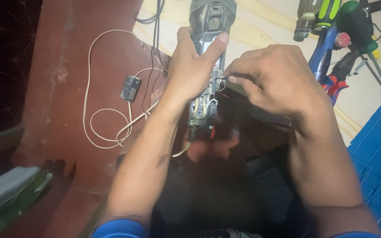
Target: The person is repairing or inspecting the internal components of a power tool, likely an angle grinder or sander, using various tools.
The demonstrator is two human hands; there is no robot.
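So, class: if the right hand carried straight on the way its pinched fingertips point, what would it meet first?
The right hand points left, so probably the opened power tool, then the left hand; depth is unclear.

Reddish-brown floor [67, 88], pale board [261, 26], blue ribbed sheet [380, 145] — dim light.
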